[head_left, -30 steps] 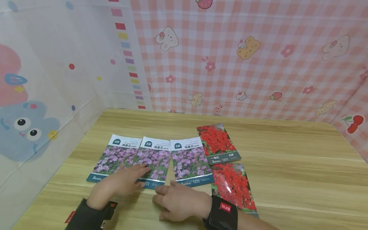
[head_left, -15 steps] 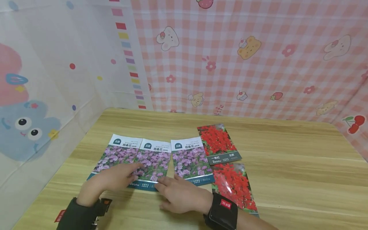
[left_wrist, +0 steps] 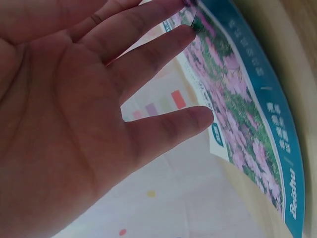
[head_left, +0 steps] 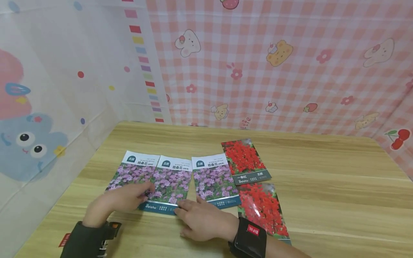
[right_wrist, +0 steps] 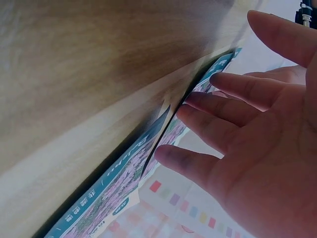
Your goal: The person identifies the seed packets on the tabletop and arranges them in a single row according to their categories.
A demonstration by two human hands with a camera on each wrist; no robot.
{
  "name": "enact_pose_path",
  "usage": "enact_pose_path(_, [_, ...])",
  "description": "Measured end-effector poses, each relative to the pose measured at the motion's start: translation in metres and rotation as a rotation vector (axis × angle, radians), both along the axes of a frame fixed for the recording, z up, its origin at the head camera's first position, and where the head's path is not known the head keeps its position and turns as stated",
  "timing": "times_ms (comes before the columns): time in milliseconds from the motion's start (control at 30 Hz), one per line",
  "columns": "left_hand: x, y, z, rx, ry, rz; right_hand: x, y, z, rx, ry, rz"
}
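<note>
Three flower seed packets with purple blooms lie side by side: the left packet (head_left: 137,170), the middle packet (head_left: 172,182) and the right packet (head_left: 214,181). My left hand (head_left: 124,199) lies over the lower part of the left packet, its fingertips at the middle packet's left edge. In the left wrist view its fingers (left_wrist: 163,124) are extended over a purple packet. My right hand (head_left: 206,218) touches the lower edges of the middle and right packets with fingertips. The right wrist view shows its fingers (right_wrist: 188,161) nearly straight and spread.
Two red-flower packets lie to the right, the upper packet (head_left: 243,159) above the lower packet (head_left: 262,209), which my right wrist partly covers. Wooden table (head_left: 342,190) extends to the right. A pink checked cloth (head_left: 251,82) hangs behind it.
My left hand has drawn left and its fingertips have moved off the middle packet's face. The middle packet has shifted slightly down, closer against the left packet. My right hand has barely moved.
</note>
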State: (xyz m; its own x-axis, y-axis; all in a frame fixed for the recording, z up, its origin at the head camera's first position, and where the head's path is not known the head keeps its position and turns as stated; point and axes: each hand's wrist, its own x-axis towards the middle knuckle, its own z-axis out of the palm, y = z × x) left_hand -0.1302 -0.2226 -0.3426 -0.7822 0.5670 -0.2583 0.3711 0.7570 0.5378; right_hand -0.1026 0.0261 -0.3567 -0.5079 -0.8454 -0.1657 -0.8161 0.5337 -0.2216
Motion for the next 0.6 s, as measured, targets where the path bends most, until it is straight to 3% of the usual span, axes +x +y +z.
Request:
enact_pose_path(167, [0.0002,0.0026,-0.0013,0.016,-0.015,-0.015,-0.0003,0.0004,-0.0002,0.012,0.0,0.0])
enact_pose_path(600, [0.0035,0.005,0.0035,-0.027,0.0,0.027,-0.0014,0.0028,0.0001,-0.014,-0.011,-0.002])
